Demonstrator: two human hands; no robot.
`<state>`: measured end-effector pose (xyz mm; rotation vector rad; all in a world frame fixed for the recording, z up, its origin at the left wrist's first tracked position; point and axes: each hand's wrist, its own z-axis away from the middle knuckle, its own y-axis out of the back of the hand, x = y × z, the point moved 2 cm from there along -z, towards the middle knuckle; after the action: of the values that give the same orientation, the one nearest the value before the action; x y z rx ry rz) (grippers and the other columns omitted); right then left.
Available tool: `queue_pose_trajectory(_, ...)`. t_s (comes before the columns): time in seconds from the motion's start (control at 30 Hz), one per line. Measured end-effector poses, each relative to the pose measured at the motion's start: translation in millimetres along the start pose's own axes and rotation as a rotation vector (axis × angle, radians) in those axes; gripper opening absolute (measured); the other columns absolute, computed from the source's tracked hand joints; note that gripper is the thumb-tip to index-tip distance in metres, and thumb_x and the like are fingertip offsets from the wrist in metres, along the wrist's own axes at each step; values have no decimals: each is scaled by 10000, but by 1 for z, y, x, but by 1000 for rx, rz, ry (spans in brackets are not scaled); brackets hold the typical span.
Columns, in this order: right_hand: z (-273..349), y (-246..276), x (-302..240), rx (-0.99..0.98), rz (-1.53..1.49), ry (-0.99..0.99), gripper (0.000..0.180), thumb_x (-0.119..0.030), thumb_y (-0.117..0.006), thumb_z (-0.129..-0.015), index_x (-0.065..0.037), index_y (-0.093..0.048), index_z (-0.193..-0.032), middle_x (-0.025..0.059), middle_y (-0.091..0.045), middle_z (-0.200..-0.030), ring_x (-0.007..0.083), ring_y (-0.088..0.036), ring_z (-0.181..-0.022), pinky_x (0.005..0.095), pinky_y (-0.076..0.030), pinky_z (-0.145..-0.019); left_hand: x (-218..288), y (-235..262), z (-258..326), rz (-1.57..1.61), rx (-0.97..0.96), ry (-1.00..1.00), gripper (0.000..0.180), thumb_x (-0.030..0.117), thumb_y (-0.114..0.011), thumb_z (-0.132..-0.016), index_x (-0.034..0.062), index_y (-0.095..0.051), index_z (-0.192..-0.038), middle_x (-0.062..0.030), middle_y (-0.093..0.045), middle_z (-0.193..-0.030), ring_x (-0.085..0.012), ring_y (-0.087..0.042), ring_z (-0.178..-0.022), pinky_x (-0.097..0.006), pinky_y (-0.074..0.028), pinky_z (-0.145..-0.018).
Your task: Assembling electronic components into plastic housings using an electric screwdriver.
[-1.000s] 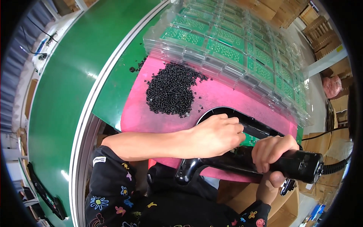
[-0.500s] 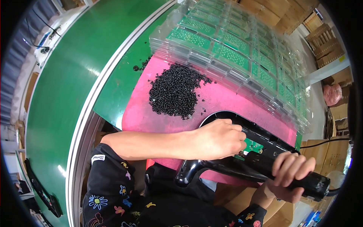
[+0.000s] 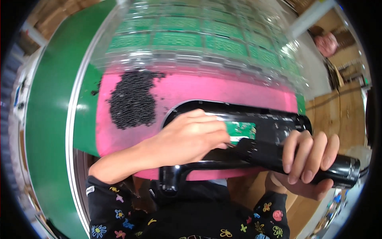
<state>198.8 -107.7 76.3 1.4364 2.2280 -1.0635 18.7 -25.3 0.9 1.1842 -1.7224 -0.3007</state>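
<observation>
A black plastic housing (image 3: 274,121) with a curved end and a side arm lies in front of me, its inside facing up. Within it sits a green circuit board (image 3: 242,131). My right hand (image 3: 308,159) wraps round a black corded electric screwdriver (image 3: 346,169), which slants over the housing with its tip end toward the board. Close to that tip, my left hand (image 3: 195,133) reaches over the housing, its fingers closed in a pinch. Whatever they hold is hidden. Left of the housing, small black screws (image 3: 133,101) lie in a heap.
A pink mat (image 3: 223,87) covers part of the green worktop. Beyond it stand stacked clear plastic trays (image 3: 179,40) of green boards. A metal rail (image 3: 73,115) runs along the left, beside another green surface (image 3: 47,107). Cardboard boxes (image 3: 338,107) stand at the right.
The whole view has turned, so the mat and trays now sit squarer and further left. Both hands stay at the housing, the right still gripping the screwdriver, the left still near its tip.
</observation>
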Motion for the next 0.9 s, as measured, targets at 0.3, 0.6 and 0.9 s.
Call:
queue_pose_trajectory(0.3, 4, 17, -3, -152, -75, 88, 339, -217, -683, -886, -20, -442, -1020, 113, -554, -975, 134, -604, -601, 262, -544, -592, 6, 0, -13, 24, -20, -13, 201, 88, -769, -716, 40, -643, -865, -64, -631, -824, -253, -608, -742, -361, -454, -681)
queue_pose_trajectory(0.6, 10, 24, -12, -90, -59, 61, 354, -227, -700, -869, -27, -437, -995, 102, -554, -940, 125, -592, -576, 250, -528, -553, 8, 1, -13, -3, -59, 21, 273, 117, -799, -696, 43, -646, -909, -67, -640, -832, -254, -623, -758, -357, -454, -698)
queue_pose_trajectory(0.9, 16, 39, -38, 137, 466, -192, 328, -269, -686, -818, -75, -445, -928, 52, -532, -819, 92, -503, -464, 250, -452, -487, 6, -3, -15, -104, -200, 200, 364, 111, -789, -709, 35, -627, -1025, -89, -607, -1062, -281, -597, -942, -368, -468, -776)
